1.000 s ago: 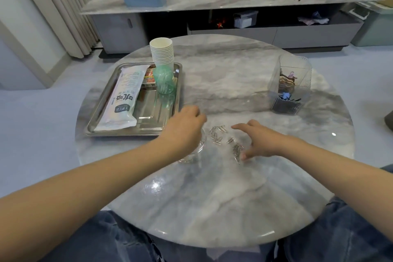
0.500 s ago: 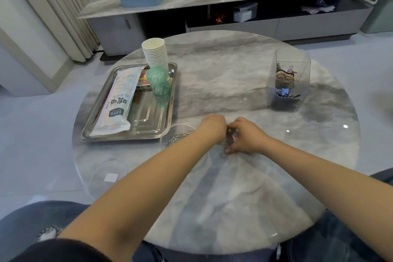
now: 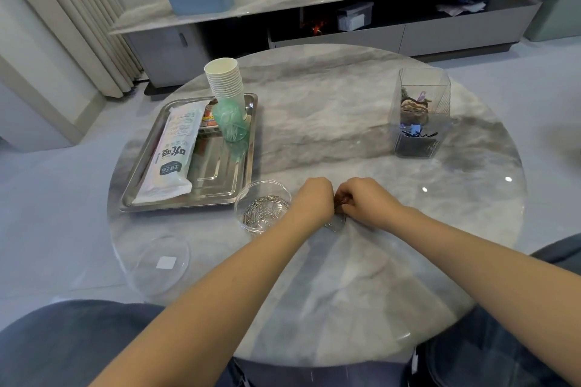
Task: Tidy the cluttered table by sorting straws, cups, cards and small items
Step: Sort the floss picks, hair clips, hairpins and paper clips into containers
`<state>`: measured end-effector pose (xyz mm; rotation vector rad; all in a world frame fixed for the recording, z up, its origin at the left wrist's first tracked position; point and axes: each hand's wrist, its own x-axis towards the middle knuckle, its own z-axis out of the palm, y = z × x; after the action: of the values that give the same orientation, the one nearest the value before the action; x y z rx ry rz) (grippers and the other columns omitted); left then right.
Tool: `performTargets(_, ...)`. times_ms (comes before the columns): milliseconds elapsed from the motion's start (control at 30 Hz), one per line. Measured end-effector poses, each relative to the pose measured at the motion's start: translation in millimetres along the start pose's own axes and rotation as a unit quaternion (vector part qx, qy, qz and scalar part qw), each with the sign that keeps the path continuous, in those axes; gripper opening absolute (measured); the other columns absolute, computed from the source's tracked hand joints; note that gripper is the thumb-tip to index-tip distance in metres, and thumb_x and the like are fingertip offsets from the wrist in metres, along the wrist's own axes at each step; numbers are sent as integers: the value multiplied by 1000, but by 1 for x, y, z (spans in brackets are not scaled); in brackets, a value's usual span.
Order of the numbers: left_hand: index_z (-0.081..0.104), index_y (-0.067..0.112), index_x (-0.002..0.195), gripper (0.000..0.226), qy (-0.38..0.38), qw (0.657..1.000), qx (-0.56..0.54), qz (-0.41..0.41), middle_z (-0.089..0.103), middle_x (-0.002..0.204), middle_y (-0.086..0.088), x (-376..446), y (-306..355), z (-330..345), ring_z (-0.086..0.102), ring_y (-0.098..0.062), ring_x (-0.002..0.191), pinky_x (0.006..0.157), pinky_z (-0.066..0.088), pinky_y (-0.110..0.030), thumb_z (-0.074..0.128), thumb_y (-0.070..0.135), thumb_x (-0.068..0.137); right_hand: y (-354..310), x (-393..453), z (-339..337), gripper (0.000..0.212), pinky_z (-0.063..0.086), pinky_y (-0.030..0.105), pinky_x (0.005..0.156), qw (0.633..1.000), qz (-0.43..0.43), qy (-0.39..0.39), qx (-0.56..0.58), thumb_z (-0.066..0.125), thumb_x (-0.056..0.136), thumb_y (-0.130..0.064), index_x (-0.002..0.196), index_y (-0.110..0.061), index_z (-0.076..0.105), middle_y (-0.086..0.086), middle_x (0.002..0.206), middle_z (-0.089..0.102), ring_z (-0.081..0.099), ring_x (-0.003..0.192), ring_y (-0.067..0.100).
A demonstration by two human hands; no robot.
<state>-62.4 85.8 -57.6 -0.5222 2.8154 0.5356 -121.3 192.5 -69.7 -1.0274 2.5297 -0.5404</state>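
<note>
at the near middle of the table (image 3: 314, 308) your 2 hands meet knuckle to knuckle: the left hand (image 3: 314, 198) and the right hand (image 3: 366, 201) are both curled in, and each grip looks closed on a bunch of loose paper clips (image 3: 336, 223) gathered between them, though how many sit inside cannot be told. a few clips still show on the marble just under the hands. just beside your left wrist stands the round clear dish (image 3: 262, 206), already holding a heap of clips; its lid (image 3: 160, 262) lies apart at the near left edge. beyond that, the steel tray (image 3: 248, 160) carries the straw packet (image 3: 173, 151), the cards (image 3: 209, 118), the paper cups (image 3: 224, 78) and a green cup (image 3: 231, 122). far right, the clear box (image 3: 419, 110) holds hair ties and pins. judging by this, you are in the small-items step, collecting the last clips. the next move calls for lifting the bunch without spilling, tipping it into the dish, then sweeping up the stragglers.
</note>
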Motion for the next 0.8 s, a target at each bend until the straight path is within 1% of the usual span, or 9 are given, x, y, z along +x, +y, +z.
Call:
performTargets(133, 69, 2, 85, 10, 3, 1000, -22, 4, 64, 81, -17, -3, 4, -3, 62, -35, 94, 65, 42, -32, 59, 5, 85, 1, -7, -7, 19, 41, 24, 72, 1000, 3, 5, 8, 62, 84, -9, 100, -10, 71, 8, 100, 68, 60, 94, 22)
performTargets(233, 59, 6, 63, 23, -4, 1000, -14, 9, 59, 71, -19, -8, 5, -19, 61, -37, 97, 68, 45, -38, 61, 9, 86, -6, -5, -21, 21, 43, 22, 71, 1000, -5, -10, 5, 63, 83, -9, 102, -10, 72, 8, 98, 69, 60, 89, 20)
performTargets(333, 74, 3, 83, 9, -8, 997, -72, 14, 64, 69, -13, -14, -3, -44, 69, -29, 83, 68, 52, -33, 65, 8, 83, -20, -3, -39, 18, 40, 13, 57, 999, -24, -11, 27, 71, 81, -14, 99, -11, 72, 1, 81, 66, 57, 67, 10)
performTargets(400, 74, 5, 91, 11, -7, 994, -113, 7, 71, 78, -13, -24, -16, -64, 67, -19, 65, 62, 53, -25, 72, 7, 80, -37, -2, -47, 16, 45, 16, 57, 998, -38, -13, 55, 72, 80, -16, 96, -12, 71, -2, 75, 64, 58, 57, 6)
performTargets(467, 75, 7, 89, 13, 4, 991, -135, -3, 70, 71, -9, -38, -36, -81, 62, -10, 55, 54, 50, -15, 76, 7, 76, -58, 0, -47, 15, 48, 19, 58, 995, -60, -16, 75, 73, 79, -15, 94, -11, 70, 0, 75, 65, 59, 55, 7)
performTargets(567, 75, 10, 87, 15, 24, 990, -137, -15, 69, 67, -4, -56, -64, -98, 61, -8, 56, 59, 51, -16, 79, 10, 72, -91, 7, -39, 19, 51, 26, 65, 992, -79, -18, 100, 75, 77, -12, 95, -7, 70, 3, 75, 65, 60, 58, 12)
performTargets(633, 75, 12, 89, 18, 43, 992, -117, -30, 65, 65, 2, -63, -80, -102, 59, -8, 60, 67, 50, -24, 80, 13, 71, -109, 13, -30, 21, 48, 22, 63, 991, -91, -19, 99, 76, 77, -10, 96, -6, 70, 6, 78, 67, 58, 62, 12)
performTargets(700, 75, 11, 91, 20, 49, 992, -106, -39, 63, 65, 3, -67, -90, -101, 56, -10, 62, 66, 47, -24, 79, 12, 72, -121, 19, -20, 23, 44, 21, 63, 992, -94, -23, 79, 75, 77, -12, 99, -7, 71, 6, 83, 68, 57, 71, 12)
performTargets(800, 74, 8, 98, 22, 27, 996, -79, -42, 67, 73, -5, -68, -100, -95, 58, -13, 66, 66, 48, -23, 75, 9, 76, -131, 24, -10, 27, 49, 31, 80, 994, -86, -42, 54, 75, 77, -14, 103, -7, 71, 9, 97, 71, 64, 88, 19)
